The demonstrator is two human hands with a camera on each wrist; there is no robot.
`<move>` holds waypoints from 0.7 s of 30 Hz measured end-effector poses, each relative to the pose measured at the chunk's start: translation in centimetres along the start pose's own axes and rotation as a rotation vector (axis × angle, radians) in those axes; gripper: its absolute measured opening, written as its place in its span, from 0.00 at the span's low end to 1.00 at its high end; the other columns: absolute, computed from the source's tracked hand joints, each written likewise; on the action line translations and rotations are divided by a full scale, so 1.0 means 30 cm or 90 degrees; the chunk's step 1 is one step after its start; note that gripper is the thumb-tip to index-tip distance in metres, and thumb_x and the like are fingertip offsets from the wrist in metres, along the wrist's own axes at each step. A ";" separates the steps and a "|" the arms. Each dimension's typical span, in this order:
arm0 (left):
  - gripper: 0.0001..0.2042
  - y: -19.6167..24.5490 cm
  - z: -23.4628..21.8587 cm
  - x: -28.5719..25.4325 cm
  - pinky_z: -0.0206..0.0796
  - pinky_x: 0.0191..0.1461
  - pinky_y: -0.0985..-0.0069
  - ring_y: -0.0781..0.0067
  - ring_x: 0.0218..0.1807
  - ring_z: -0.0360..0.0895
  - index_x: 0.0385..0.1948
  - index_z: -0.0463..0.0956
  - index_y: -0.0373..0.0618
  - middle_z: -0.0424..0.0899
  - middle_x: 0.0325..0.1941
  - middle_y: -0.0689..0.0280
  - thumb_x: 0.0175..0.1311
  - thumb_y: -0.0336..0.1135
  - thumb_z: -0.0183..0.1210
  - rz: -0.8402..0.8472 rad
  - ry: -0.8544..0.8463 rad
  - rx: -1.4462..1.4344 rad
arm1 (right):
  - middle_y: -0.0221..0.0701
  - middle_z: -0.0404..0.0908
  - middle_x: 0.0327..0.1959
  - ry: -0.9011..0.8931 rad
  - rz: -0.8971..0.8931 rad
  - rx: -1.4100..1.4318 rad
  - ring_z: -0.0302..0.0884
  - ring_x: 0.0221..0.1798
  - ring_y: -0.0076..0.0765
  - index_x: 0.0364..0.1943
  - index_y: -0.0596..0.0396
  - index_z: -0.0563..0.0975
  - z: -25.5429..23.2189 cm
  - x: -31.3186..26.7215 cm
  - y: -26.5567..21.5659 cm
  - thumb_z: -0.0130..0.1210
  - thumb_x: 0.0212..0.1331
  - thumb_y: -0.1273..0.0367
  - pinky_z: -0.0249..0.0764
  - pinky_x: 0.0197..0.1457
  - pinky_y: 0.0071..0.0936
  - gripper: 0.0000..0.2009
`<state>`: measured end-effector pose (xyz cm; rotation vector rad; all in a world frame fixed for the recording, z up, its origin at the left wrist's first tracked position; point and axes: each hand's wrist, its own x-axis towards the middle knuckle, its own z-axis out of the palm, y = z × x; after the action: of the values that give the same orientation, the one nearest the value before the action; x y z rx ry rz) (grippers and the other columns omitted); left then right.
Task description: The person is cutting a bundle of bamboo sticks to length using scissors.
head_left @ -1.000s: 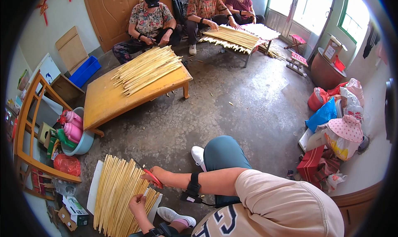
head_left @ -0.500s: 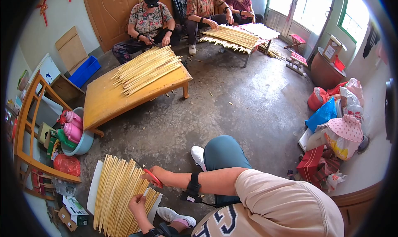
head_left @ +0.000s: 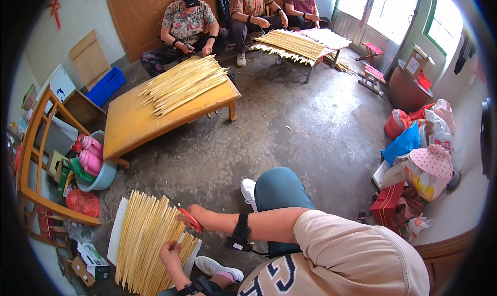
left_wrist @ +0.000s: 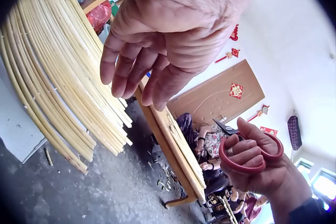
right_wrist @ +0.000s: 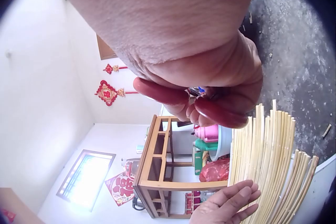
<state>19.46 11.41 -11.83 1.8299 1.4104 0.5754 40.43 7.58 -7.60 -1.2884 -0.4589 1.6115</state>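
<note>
My right hand (head_left: 201, 214) grips a pair of scissors (head_left: 191, 221) by its red handles, over the far right part of a bundle of pale yellow sticks (head_left: 142, 244). In the left wrist view the fingers are through the scissors' red loops (left_wrist: 242, 170), and the dark blades point up and left. My left hand (head_left: 172, 257) hovers at the near right side of the sticks with loosely bent fingers and nothing between them. The sticks lie side by side on a white board (head_left: 115, 236), their cut ends uneven.
A low wooden table (head_left: 121, 128) bears another stick pile (head_left: 184, 86); a person (head_left: 189, 24) works behind it. Two more people sit by a second stick-covered table (head_left: 336, 40). Left stand a wooden frame (head_left: 62, 208) and a basin (head_left: 106, 177). Bags (head_left: 404, 141) line the right wall.
My hands hold nearly the same pose, and the scissors stay in the right hand. The view has shifted slightly. The person in the middle has drawn their hands back from the far sticks.
</note>
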 end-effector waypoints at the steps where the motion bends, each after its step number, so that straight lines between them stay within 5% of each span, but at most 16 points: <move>1: 0.08 0.005 -0.003 -0.003 0.67 0.34 0.77 0.71 0.27 0.76 0.28 0.77 0.33 0.79 0.24 0.59 0.44 0.24 0.61 0.001 0.001 0.009 | 0.25 0.64 0.08 -0.002 0.002 0.011 0.60 0.07 0.21 0.13 0.55 0.67 0.001 0.004 0.003 0.59 0.47 0.55 0.56 0.08 0.19 0.20; 7: 0.09 0.038 -0.013 -0.003 0.68 0.33 0.76 0.71 0.27 0.76 0.28 0.77 0.34 0.80 0.24 0.59 0.45 0.26 0.62 -0.028 -0.001 0.011 | 0.26 0.66 0.10 0.033 0.021 -0.031 0.61 0.08 0.22 0.18 0.55 0.72 -0.010 0.010 -0.002 0.60 0.48 0.57 0.56 0.09 0.22 0.17; 10: 0.09 0.014 -0.035 -0.008 0.66 0.34 0.78 0.76 0.27 0.75 0.30 0.77 0.36 0.80 0.25 0.61 0.49 0.31 0.60 -0.006 0.040 0.033 | 0.24 0.71 0.17 -0.012 0.053 0.075 0.62 0.11 0.22 0.31 0.54 0.74 -0.067 0.040 0.035 0.49 0.56 0.62 0.54 0.11 0.20 0.10; 11: 0.09 -0.027 -0.041 -0.004 0.66 0.34 0.79 0.77 0.27 0.74 0.30 0.77 0.36 0.80 0.25 0.63 0.50 0.32 0.60 0.003 0.069 -0.069 | 0.23 0.70 0.18 -0.177 0.102 0.246 0.62 0.12 0.22 0.33 0.53 0.73 -0.130 0.078 0.068 0.46 0.57 0.63 0.55 0.12 0.20 0.10; 12: 0.09 -0.042 -0.050 -0.001 0.66 0.34 0.80 0.78 0.27 0.74 0.30 0.77 0.36 0.80 0.24 0.63 0.51 0.31 0.59 -0.012 0.093 -0.071 | 0.22 0.67 0.16 -0.185 0.102 0.235 0.61 0.14 0.20 0.30 0.53 0.72 -0.165 0.115 0.090 0.47 0.56 0.63 0.56 0.14 0.21 0.09; 13: 0.09 -0.016 -0.064 -0.008 0.66 0.36 0.81 0.77 0.29 0.75 0.30 0.77 0.35 0.80 0.26 0.62 0.51 0.31 0.59 -0.036 0.110 -0.086 | 0.22 0.66 0.15 -0.160 0.072 0.255 0.60 0.14 0.20 0.25 0.53 0.71 -0.165 0.067 0.061 0.52 0.54 0.61 0.57 0.15 0.20 0.10; 14: 0.09 -0.038 -0.070 -0.005 0.65 0.36 0.81 0.79 0.29 0.74 0.31 0.77 0.36 0.80 0.26 0.64 0.51 0.31 0.59 -0.035 0.119 -0.091 | 0.23 0.64 0.13 0.093 0.080 -0.063 0.60 0.14 0.21 0.23 0.54 0.71 -0.102 0.004 -0.008 0.57 0.50 0.60 0.56 0.15 0.19 0.13; 18: 0.08 -0.046 -0.068 0.037 0.65 0.37 0.81 0.80 0.29 0.73 0.31 0.77 0.38 0.80 0.27 0.65 0.51 0.31 0.60 -0.059 0.116 -0.056 | 0.26 0.64 0.12 0.127 0.070 -0.084 0.59 0.10 0.21 0.20 0.58 0.70 -0.174 -0.017 0.009 0.60 0.46 0.58 0.56 0.11 0.20 0.17; 21: 0.07 -0.092 -0.004 0.063 0.67 0.38 0.77 0.71 0.31 0.76 0.30 0.77 0.40 0.80 0.29 0.62 0.50 0.29 0.59 -0.059 0.139 -0.011 | 0.26 0.65 0.12 0.135 0.080 -0.123 0.60 0.10 0.21 0.21 0.59 0.71 -0.206 0.008 0.061 0.60 0.46 0.57 0.58 0.11 0.19 0.18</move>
<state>18.23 13.58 -14.06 1.7177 1.6196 0.7559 45.12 5.31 -11.38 -1.6434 -0.4160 1.5404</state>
